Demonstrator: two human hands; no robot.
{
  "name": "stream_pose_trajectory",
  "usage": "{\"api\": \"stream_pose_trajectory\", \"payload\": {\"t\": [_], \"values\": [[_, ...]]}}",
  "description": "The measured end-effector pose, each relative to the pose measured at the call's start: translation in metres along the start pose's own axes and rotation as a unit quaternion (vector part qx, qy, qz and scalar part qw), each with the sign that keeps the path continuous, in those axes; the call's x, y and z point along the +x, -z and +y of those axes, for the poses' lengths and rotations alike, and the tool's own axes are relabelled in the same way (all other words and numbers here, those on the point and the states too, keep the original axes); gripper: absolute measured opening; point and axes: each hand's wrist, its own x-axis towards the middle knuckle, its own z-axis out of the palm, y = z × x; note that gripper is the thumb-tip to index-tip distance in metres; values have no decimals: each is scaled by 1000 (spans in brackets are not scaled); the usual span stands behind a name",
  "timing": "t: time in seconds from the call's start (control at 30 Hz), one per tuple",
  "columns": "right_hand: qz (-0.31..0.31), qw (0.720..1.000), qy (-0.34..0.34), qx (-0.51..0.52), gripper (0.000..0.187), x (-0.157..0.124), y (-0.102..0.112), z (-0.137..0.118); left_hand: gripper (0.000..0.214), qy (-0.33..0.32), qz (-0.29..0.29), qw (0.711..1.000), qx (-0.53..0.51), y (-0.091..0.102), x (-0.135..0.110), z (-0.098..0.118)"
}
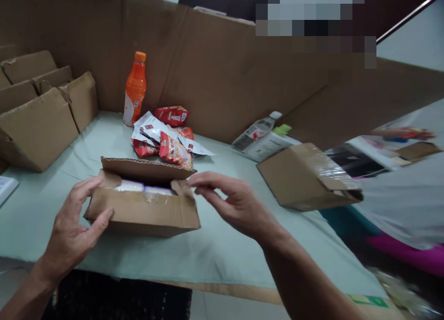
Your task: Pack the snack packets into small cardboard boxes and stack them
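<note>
A small cardboard box (pixel 145 211) stands on the light green cloth, its long back flap (pixel 149 169) raised. White packs with purple edges (pixel 130 186) show inside its opening. My left hand (pixel 74 218) is around the box's left end, fingertips by the left end flap (pixel 110 178) and thumb against the front side. At the other end, my right hand (pixel 231 200) has its fingers closed at the right end flap (pixel 183 189). Just behind the box lies a pile of red and white snack packets (pixel 175 149).
An orange drink bottle (pixel 135 91) stands behind the packets. Open cardboard boxes (pixel 41 126) are at the left. To the right lie a clear bottle (pixel 256 130), a white-and-green pack (pixel 265 146) and a tilted carton (pixel 294 174). A tall cardboard wall (pixel 222 75) runs behind.
</note>
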Motion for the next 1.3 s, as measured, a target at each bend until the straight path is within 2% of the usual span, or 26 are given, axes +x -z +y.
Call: {"api": "stream_pose_trajectory", "payload": {"t": [0.07, 0.1, 0.13, 0.2, 0.3, 0.37, 0.53, 0.7, 0.87, 0.97, 1.03, 1.1, 1.23, 1.3], "values": [[87, 996, 4, -30, 29, 2, -3, 1, 56, -47, 10, 998, 36, -3, 3, 4], [91, 994, 18, -48, 39, 3, -7, 2, 60, -66, 15, 996, 51, -3, 5, 6], [69, 994, 44, -66, 48, 2, -13, 3, 63, -77, 17, 995, 60, -3, 6, 7], [-17, 988, 107, -111, 59, -3, -29, 5, 62, -85, 5, 994, 74, -2, 8, 6], [-102, 966, 154, -182, 68, -17, -46, 8, 44, -111, -56, 990, 68, -3, 10, -2], [-116, 960, 157, -202, 74, -22, -46, 8, 36, -129, -79, 987, 47, -6, 12, -8], [-140, 953, 178, -199, 72, -15, -32, 9, 30, -127, -63, 989, 37, -11, 15, -18], [-190, 948, 185, -175, 77, 5, -41, 16, 29, -136, -59, 988, 41, -9, 16, -22], [-234, 941, 168, -178, 73, 23, -38, 4, 31, -135, -48, 989, 25, -5, 21, -30], [-238, 940, 161, -185, 70, 21, -28, -4, 38, -135, -50, 989, 21, -6, 23, -28], [-222, 946, 145, -185, 68, 7, -18, -7, 47, -130, -70, 989, 26, -9, 20, -21], [-200, 956, 111, -183, 66, -22, -6, -5, 56, -122, -96, 987, 41, -13, 15, -13], [-118, 970, -19, -210, 65, -113, 33, 26, 57, -120, -145, 980, 69, -31, 8, -10], [-64, 963, -112, -236, 61, -169, 59, 52, 51, -139, -171, 973, 74, -46, 8, -17]]}}
